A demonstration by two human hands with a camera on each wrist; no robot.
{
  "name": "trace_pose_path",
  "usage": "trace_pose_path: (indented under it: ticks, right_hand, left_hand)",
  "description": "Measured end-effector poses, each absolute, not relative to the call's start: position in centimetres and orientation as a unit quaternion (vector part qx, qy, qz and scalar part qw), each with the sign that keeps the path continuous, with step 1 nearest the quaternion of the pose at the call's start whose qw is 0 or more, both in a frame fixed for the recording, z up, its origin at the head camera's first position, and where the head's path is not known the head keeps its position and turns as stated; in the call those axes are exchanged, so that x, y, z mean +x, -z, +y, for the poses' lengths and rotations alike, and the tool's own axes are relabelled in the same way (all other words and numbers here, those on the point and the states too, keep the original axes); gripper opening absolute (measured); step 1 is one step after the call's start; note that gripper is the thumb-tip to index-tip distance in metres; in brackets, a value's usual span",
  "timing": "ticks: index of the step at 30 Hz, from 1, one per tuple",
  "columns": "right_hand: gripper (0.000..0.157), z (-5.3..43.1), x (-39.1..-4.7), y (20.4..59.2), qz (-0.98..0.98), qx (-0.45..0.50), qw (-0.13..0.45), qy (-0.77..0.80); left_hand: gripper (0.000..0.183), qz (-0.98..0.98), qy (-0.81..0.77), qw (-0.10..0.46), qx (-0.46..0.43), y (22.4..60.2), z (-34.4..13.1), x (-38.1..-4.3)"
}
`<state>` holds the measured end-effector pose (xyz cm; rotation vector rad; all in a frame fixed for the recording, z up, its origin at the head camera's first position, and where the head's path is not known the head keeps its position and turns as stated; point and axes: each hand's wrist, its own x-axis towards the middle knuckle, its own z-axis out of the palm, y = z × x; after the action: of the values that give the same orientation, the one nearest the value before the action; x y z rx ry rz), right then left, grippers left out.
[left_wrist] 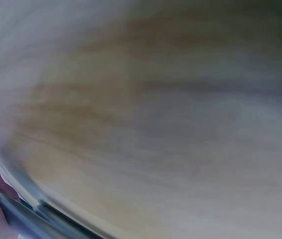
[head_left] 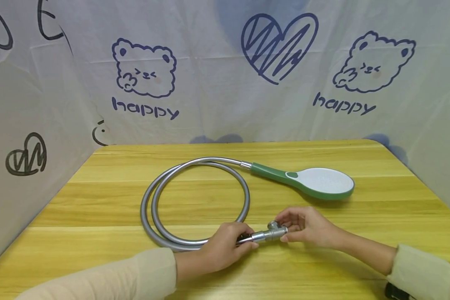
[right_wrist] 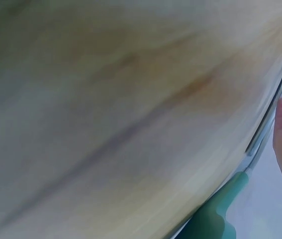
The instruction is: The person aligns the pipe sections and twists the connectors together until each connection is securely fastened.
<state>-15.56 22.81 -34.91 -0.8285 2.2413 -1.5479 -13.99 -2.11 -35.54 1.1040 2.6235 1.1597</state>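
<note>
Metal fitting [head_left: 276, 233] lies in line with the hose end [head_left: 258, 236], nearer your right fingers [head_left: 291, 213], which pinch it; your left fingers [head_left: 243, 228] grip the hose [head_left: 144, 206].

I see a grey metallic hose [head_left: 143, 204] coiled on the desk [head_left: 97, 200]; its green-and-white shower head [head_left: 324, 180] lies face up toward three o'clock, and a silver fitting [head_left: 273, 234] meets the other end around four o'clock.

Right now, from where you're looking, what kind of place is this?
Probably a little work corner curtained off with cloth: I see a wood-grain table, white cloth with bears drawn on it, and a green-and-white shower head on the tabletop.
</note>
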Motion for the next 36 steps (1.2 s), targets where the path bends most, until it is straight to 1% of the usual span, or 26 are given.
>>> trace_pose_path:
  ticks: [11, 19, 27, 36]
  right_hand:
    - [0.042, 22.82, -15.41, 34.89, 0.783, -0.298, 0.138, 0.529]
    - [0.031, 22.73, -15.34, 35.1, 0.779, -0.295, 0.129, 0.538]
    - [0.028, 22.74, -15.42, 35.38, 0.77, -0.317, 0.119, 0.54]
    - [0.025, 22.63, -15.34, 35.25, 0.775, -0.308, 0.106, 0.541]
  left_hand:
    - [0.015, 0.855, -0.374, 0.035, 0.357, 35.47, -2.14, -13.9]
    - [0.015, 0.85, -0.385, 0.039, 0.358, 35.49, -2.17, -13.94]
    - [0.014, 0.85, -0.383, 0.037, 0.358, 35.59, -2.18, -13.98]
    - [0.014, 0.849, -0.386, 0.03, 0.36, 35.49, -2.17, -14.04]
